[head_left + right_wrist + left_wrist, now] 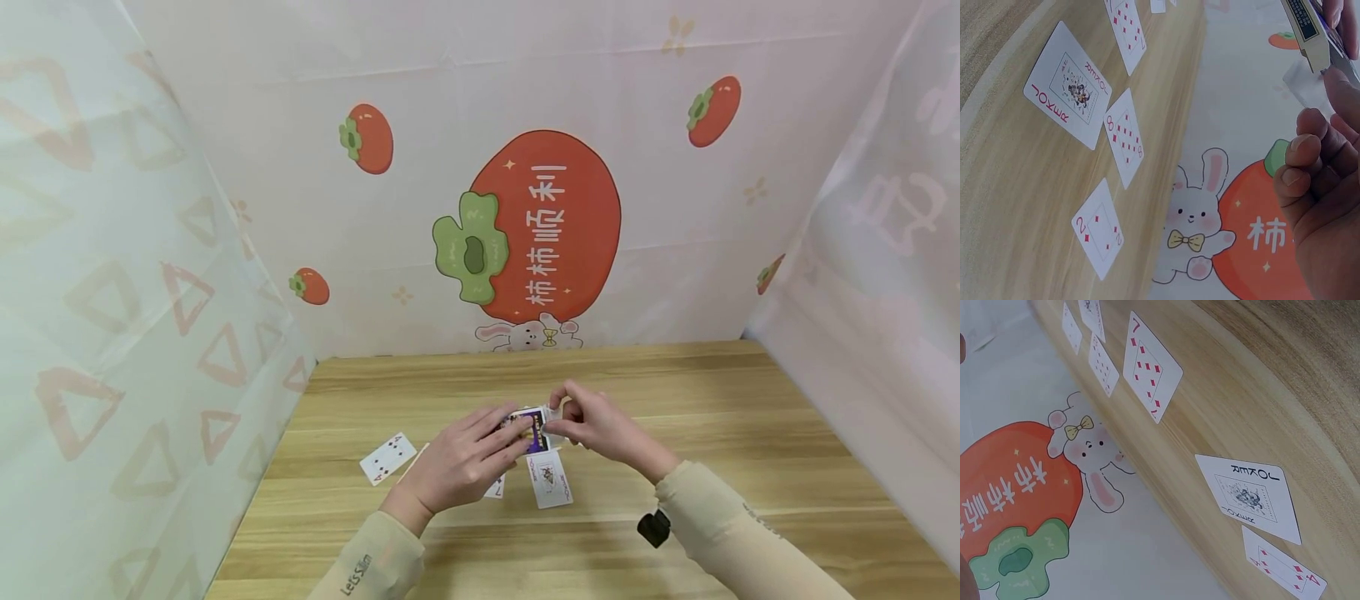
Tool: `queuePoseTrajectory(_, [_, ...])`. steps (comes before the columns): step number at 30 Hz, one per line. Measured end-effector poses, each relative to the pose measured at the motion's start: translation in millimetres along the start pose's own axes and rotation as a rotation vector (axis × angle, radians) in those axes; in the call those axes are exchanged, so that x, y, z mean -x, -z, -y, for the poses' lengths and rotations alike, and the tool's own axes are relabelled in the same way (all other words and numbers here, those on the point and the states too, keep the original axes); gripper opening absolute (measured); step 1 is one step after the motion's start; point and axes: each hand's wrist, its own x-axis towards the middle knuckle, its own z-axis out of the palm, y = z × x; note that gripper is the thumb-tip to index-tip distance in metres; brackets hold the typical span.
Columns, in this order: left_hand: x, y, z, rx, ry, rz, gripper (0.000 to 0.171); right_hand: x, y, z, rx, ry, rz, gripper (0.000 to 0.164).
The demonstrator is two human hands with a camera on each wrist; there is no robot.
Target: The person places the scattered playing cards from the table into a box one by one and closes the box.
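Both hands meet over the table at a small playing card box point(534, 429) with a dark purple face. From the left, my left hand point(468, 462) grips the box, its fingers lying across the top. At the box's right end, my right hand point(603, 425) pinches with thumb and fingers, beside a translucent plastic piece point(1305, 86). The right wrist view shows the box point(1302, 22) tilted off the table, its end partly hidden by fingers. Just below the box lies a red joker point(550, 479) face up; a seven of diamonds point(495, 486) is mostly covered by my left hand.
Further face-up cards lie spread on the wooden table point(750, 467): a four of diamonds point(387, 458), a black joker point(1247, 494), an eight of diamonds point(1125, 139) and a two of diamonds point(1099, 229). Printed sheets point(420, 308) wall the table at the back and sides.
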Motion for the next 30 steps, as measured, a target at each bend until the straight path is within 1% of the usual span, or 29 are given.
queuePoseTrajectory(6, [1.3, 0.1, -0.3, 0.002, 0.004, -0.002, 0.028, 0.7, -1.3, 0.6, 0.010, 0.007, -0.007, 0.022])
queuePoseTrajectory(9, [2.2, 0.7, -0.3, 0.007, 0.012, 0.002, 0.028, 2.4, -0.8, -1.5, -0.041, 0.017, -0.009, 0.018])
queuePoseTrajectory(13, [4.4, 1.7, -0.2, 0.014, 0.024, 0.007, 0.029, 4.5, 1.3, -9.1, -0.133, 0.033, -0.053, 0.013])
queuePoseTrajectory(15, [5.5, 2.2, -0.3, 0.018, 0.028, 0.011, 0.029, 5.2, 3.0, -13.5, -0.147, 0.032, -0.079, 0.012])
queuePoseTrajectory(17, [6.1, 2.5, -0.4, 0.023, 0.032, 0.015, 0.029, 6.1, 4.8, -18.3, -0.142, 0.011, -0.087, 0.011])
queuePoseTrajectory(21, [6.4, 2.8, -0.5, 0.027, 0.034, 0.023, 0.029, 8.6, 7.6, -28.4, -0.079, -0.043, -0.057, 0.011])
queuePoseTrajectory(23, [6.3, 2.9, -0.6, 0.024, 0.033, 0.023, 0.029, 9.5, 8.2, -34.2, -0.021, -0.055, -0.047, 0.012])
queuePoseTrajectory(27, [6.9, 2.8, -0.5, 0.021, 0.033, 0.017, 0.029, 10.2, 8.3, -46.0, 0.115, -0.049, -0.034, 0.017])
queuePoseTrajectory(30, [7.6, 2.6, -0.3, 0.023, 0.036, 0.012, 0.030, 11.1, 8.3, -53.8, 0.186, -0.035, -0.017, 0.026])
